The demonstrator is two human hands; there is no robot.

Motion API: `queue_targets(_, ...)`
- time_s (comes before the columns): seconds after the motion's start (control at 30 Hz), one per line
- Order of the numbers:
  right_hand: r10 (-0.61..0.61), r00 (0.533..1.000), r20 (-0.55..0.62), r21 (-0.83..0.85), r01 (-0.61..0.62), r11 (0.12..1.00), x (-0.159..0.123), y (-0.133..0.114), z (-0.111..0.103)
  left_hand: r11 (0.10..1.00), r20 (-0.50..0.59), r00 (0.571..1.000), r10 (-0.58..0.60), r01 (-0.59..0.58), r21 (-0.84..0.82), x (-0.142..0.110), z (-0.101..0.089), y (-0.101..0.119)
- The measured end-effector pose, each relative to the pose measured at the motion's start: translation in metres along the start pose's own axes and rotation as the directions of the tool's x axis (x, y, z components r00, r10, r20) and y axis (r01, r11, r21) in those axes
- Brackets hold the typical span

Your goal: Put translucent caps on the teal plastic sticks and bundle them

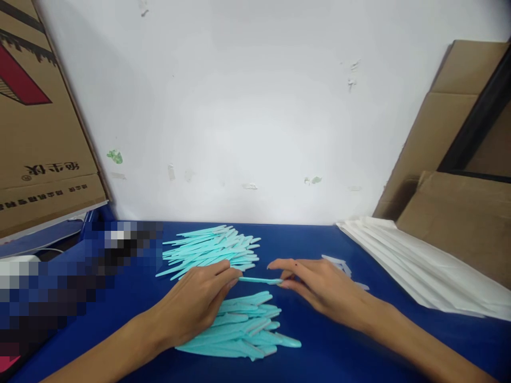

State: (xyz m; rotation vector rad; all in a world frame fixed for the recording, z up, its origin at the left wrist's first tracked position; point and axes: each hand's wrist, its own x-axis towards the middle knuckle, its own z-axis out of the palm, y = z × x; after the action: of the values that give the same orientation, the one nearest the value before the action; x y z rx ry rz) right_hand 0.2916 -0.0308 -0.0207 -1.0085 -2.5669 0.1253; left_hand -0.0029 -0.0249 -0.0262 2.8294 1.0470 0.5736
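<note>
Between my hands is a slim turquoise eyebrow razor (pixel 259 280), held level above the blue table. My left hand (pixel 205 290) pinches its left end, thumb and fingers together. At its right end, the fingertips of my right hand (pixel 315 279) close on the head, partly hiding it. Below lies a pile of similar turquoise razors (pixel 247 330), partly covered by my left hand. Behind my left hand is a second pile of razors (pixel 211 247), handles pointing left. Several small translucent plastic pieces (pixel 337 261), which look like blade covers, lie just beyond my right hand.
A white wall (pixel 247 106) closes off the back of the blue table (pixel 303 239). Stacked white paper or bags (pixel 423 276) lie on the right beside brown cardboard (pixel 459 229). A large printed carton (pixel 48 127) stands on the left, above a blurred-out area.
</note>
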Motion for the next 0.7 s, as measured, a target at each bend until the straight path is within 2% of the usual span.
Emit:
queue_targets(0.13,-0.055,0.998,-0.043,0.043,0.056,0.997,-0.001,-0.004,0.007,0.998,-0.085,0.995,0.047,-0.049,-0.027,-0.003,0.003,0.005)
queue_targets(0.3,-0.005,0.994,-0.108,0.046,0.010,0.999,0.001,-0.002,0.011,0.995,-0.107,0.993,0.050,-0.041,0.087,-0.002,0.001,0.002)
queue_targets(0.43,0.100,0.969,-0.228,-0.044,-0.113,0.993,0.004,0.005,-0.002,0.970,-0.155,0.987,-0.038,0.073,0.232,0.001,-0.005,-0.011)
queue_targets(0.53,0.161,0.949,-0.271,-0.174,-0.213,0.961,0.003,0.021,-0.017,0.922,-0.207,0.968,-0.143,0.206,0.328,0.002,-0.012,-0.024)
queue_targets(0.63,0.236,0.950,-0.203,-0.320,-0.292,0.901,-0.001,0.045,-0.028,0.839,-0.231,0.938,-0.258,0.336,0.428,0.002,-0.017,-0.037)
queue_targets(0.7,0.306,0.942,-0.137,-0.401,-0.335,0.853,-0.004,0.061,-0.033,0.808,-0.227,0.926,-0.302,0.375,0.455,0.002,-0.019,-0.045)
